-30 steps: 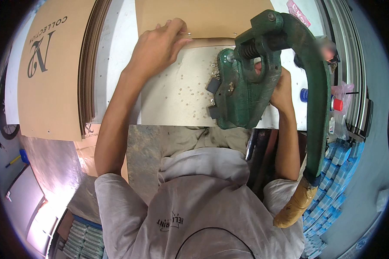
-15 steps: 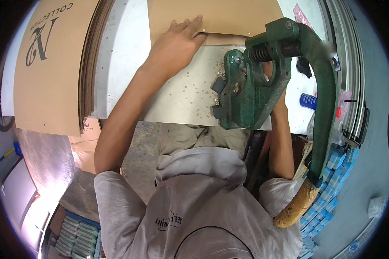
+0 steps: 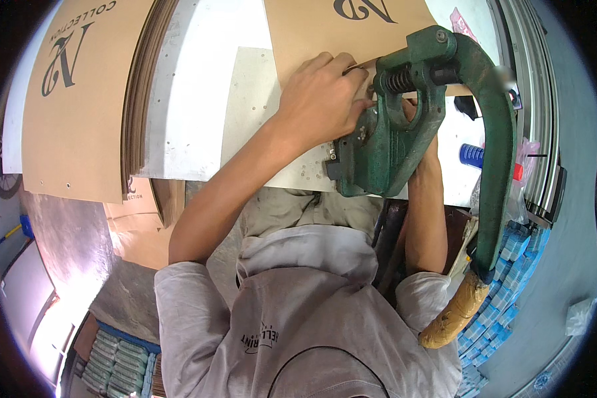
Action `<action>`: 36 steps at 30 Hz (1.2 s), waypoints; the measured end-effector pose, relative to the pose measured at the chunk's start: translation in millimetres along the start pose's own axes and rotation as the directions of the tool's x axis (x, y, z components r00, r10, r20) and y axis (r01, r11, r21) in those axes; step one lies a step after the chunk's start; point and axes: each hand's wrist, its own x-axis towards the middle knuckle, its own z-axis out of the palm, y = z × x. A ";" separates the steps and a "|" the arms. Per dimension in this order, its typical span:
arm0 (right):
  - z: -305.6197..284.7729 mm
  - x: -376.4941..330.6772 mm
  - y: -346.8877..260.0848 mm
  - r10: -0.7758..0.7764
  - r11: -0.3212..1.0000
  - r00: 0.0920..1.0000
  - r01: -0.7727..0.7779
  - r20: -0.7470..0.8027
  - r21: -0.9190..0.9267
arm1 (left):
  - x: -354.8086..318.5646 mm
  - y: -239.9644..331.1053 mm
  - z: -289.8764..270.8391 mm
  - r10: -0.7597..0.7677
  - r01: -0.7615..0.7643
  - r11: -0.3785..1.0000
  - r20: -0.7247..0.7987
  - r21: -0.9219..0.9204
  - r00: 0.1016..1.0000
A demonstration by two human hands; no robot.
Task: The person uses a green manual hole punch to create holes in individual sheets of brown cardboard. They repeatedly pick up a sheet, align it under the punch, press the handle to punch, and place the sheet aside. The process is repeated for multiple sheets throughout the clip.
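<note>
My left hand [image 3: 322, 99] grips the near edge of a brown printed cardboard sheet [image 3: 312, 33] and holds it right against the head of a green cast-iron hand press [image 3: 391, 146]. The sheet's corner lies under the press's spring and punch. My right hand [image 3: 421, 132] is behind the press body. Only a few fingers show through the press's opening, so its grip is hidden. The press's long curved lever [image 3: 504, 166] arcs down on the right to a grip wrapped in tan tape [image 3: 454, 312].
A tall stack of brown printed cardboard sheets [image 3: 79, 113] lies on the left of the white table [image 3: 199, 99]. Small metal eyelets [image 3: 305, 172] are scattered near the press. A blue cylinder [image 3: 474, 156] lies to its right. Blue packs [image 3: 511, 265] are stacked lower right.
My left hand has slid right with the cardboard sheet, from the open table to the press head. The sheet's corner now sits under the punch.
</note>
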 end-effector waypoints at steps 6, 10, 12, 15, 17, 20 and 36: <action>-2.2 -9.9 -41.9 0.060 0.984 0.995 -0.046 0.078 -0.170 | 6.9 0.5 15.0 0.006 -0.006 1.000 -0.013 -0.009 1.000; -65.1 -32.2 -107.8 -0.341 0.662 0.927 0.356 0.158 -0.660 | 14.8 4.1 14.7 0.012 -0.013 1.000 0.007 0.026 1.000; -64.2 -83.1 -157.2 -0.645 0.603 0.747 0.626 0.160 -0.495 | 6.3 0.7 7.6 -0.030 0.030 0.997 -0.003 0.070 1.000; -54.4 -150.2 -186.2 -0.754 0.191 0.296 0.953 0.587 -0.236 | 8.7 3.7 7.2 -0.028 0.028 0.999 0.013 0.017 1.000; -32.6 -144.9 -132.5 -0.613 0.036 0.221 0.967 0.759 -0.252 | 1.0 0.7 8.3 -0.029 0.029 0.998 -0.004 0.052 1.000; 0.9 -145.8 -100.2 -0.294 -0.100 0.394 0.893 0.871 -0.438 | 7.6 0.6 11.1 -0.011 0.011 1.000 0.032 0.011 0.999; -66.9 -119.8 -101.3 -0.670 0.714 0.690 0.700 0.274 -0.013 | 2.3 1.3 14.8 -0.041 0.040 0.999 0.017 0.035 0.999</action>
